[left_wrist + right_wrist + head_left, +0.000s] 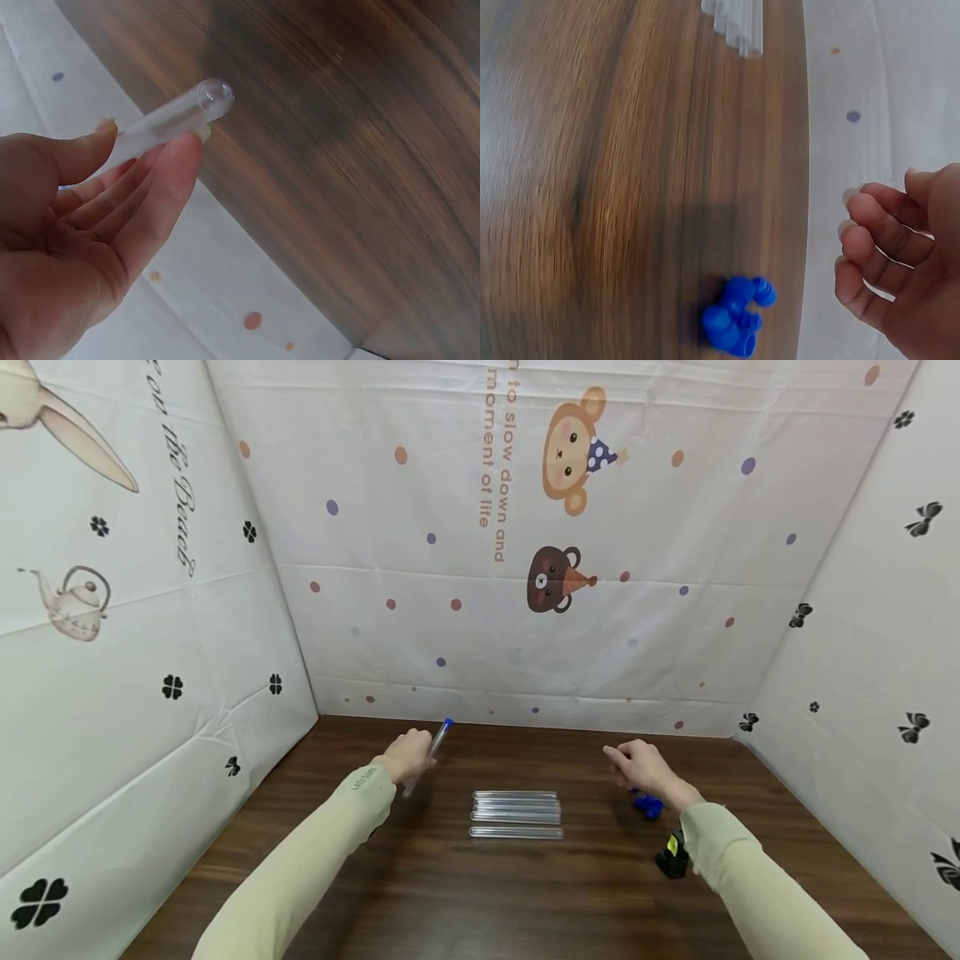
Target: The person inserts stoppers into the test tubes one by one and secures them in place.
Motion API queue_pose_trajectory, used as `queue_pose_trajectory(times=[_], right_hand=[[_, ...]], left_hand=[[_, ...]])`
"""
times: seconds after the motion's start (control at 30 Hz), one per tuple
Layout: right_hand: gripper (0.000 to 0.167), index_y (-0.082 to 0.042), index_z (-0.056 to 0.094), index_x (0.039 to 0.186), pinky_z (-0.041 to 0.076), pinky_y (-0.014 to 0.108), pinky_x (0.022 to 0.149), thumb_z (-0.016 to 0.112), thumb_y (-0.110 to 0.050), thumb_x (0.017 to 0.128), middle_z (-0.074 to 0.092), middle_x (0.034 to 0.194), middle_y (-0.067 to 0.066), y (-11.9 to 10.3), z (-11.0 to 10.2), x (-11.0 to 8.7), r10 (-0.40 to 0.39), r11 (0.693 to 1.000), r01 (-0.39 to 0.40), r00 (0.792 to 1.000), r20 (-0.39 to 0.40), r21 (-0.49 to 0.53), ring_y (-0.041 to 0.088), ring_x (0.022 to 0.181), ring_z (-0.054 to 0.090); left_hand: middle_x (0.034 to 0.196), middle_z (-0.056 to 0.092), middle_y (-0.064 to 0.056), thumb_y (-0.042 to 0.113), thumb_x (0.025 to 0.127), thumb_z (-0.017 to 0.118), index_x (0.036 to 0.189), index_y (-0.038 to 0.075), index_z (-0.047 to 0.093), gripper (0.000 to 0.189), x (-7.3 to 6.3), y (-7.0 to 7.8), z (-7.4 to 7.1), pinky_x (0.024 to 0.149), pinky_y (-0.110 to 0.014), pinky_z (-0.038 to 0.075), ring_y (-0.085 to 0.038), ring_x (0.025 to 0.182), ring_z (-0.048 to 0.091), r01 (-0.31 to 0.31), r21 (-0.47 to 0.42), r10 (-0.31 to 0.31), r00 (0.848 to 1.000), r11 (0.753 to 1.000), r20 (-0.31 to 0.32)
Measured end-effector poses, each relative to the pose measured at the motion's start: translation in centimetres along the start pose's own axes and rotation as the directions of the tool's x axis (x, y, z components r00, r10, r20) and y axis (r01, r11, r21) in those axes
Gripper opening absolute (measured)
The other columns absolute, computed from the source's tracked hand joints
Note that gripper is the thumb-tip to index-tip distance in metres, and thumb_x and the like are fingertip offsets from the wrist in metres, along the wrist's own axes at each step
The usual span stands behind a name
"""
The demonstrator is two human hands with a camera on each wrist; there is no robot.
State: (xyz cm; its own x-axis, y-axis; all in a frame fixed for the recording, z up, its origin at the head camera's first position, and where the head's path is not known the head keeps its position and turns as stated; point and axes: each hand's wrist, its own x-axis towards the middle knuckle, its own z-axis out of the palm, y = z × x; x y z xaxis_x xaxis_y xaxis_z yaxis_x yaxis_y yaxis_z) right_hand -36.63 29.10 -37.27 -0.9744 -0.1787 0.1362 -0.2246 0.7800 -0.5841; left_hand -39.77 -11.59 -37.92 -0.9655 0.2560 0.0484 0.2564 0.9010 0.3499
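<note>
My left hand (407,755) grips a clear test tube (161,124) between thumb and fingers, above the table's far left part. The tube is tilted, with a blue cap (448,722) at its upper end and its rounded bottom pointing down. My right hand (641,764) hovers over the right side of the table, fingers loosely bent and nothing in them. Close by it lies a small pile of blue caps (735,319), partly hidden by the wrist in the head view. Several more clear test tubes (516,833) lie side by side between the hands.
A small black object with a yellow mark (672,857) sits beside the right sleeve. The dark wooden table (480,902) is bounded by printed white sheets (450,635) at the back and on both sides.
</note>
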Motion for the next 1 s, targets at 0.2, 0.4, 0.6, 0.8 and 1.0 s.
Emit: queue_pose_trajectory(times=[0.2, 0.4, 0.6, 0.8, 1.0], right_hand=[[0.043, -0.003, 0.058, 0.07, 0.042, 0.029, 0.047, 0.047, -0.03, 0.102, 0.06, 0.06, 0.014, 1.5, -0.6, -0.5, 0.022, 0.999, -0.021, 1.0, 0.018, -0.038, 0.018, 0.048, 0.052], [0.041, 0.002, 0.059, 0.071, 0.042, 0.029, 0.049, 0.05, -0.026, 0.1, 0.057, 0.056, 0.01, 2.6, -1.2, -0.7, 0.002, 0.995, 0.001, 1.0, 0.027, -0.104, 0.016, 0.048, 0.05], [0.055, -0.009, 0.042, 0.057, 0.035, 0.026, 0.05, 0.041, -0.038, 0.103, 0.033, 0.046, -0.006, 3.1, -1.6, -0.9, 0.003, 0.989, 0.0, 1.0, 0.023, -0.149, 0.008, 0.04, 0.028], [0.054, -0.012, 0.039, 0.055, 0.035, 0.027, 0.047, 0.039, -0.037, 0.104, 0.031, 0.043, -0.006, 3.2, -1.8, -1.1, 0.034, 0.989, -0.031, 0.999, 0.02, -0.147, 0.009, 0.039, 0.027], [0.052, -0.015, 0.036, 0.055, 0.035, 0.027, 0.048, 0.041, -0.035, 0.103, 0.031, 0.045, -0.006, 3.7, -1.8, -1.1, 0.031, 0.985, -0.028, 0.999, 0.016, -0.17, 0.009, 0.04, 0.029]], left_hand=[[0.059, 0.063, -0.011, 0.009, 0.09, 0.066, 0.074, 0.001, 0.059, 0.019, -0.1, -1.6, -0.5, 0.04, -0.028, 0.049, -0.021, 0.045, 0.062, 0.056, 0.023, -0.057, 0.997, 0.998, 0.042], [0.069, 0.06, -0.008, 0.01, 0.089, 0.067, 0.084, 0.001, 0.06, 0.013, -0.3, -3.0, -1.4, 0.054, -0.029, 0.047, -0.018, 0.057, 0.057, 0.068, 0.087, -0.072, 0.997, 0.994, 0.036], [0.079, 0.061, -0.009, 0.01, 0.087, 0.069, 0.092, 0.0, 0.061, 0.014, -0.5, -4.7, -1.8, 0.058, -0.032, 0.045, -0.019, 0.065, 0.056, 0.116, 0.113, -0.121, 0.992, 0.987, 0.041], [0.078, 0.062, -0.01, 0.01, 0.087, 0.07, 0.091, 0.0, 0.061, 0.014, -0.8, -5.7, -2.0, 0.056, -0.032, 0.046, -0.021, 0.065, 0.059, 0.165, 0.116, -0.172, 0.984, 0.979, 0.047], [0.079, 0.061, -0.01, 0.011, 0.086, 0.071, 0.093, 0.0, 0.061, 0.016, -0.8, -6.8, -1.6, 0.057, -0.034, 0.047, -0.022, 0.067, 0.059, 0.189, 0.129, -0.197, 0.979, 0.973, 0.055]])
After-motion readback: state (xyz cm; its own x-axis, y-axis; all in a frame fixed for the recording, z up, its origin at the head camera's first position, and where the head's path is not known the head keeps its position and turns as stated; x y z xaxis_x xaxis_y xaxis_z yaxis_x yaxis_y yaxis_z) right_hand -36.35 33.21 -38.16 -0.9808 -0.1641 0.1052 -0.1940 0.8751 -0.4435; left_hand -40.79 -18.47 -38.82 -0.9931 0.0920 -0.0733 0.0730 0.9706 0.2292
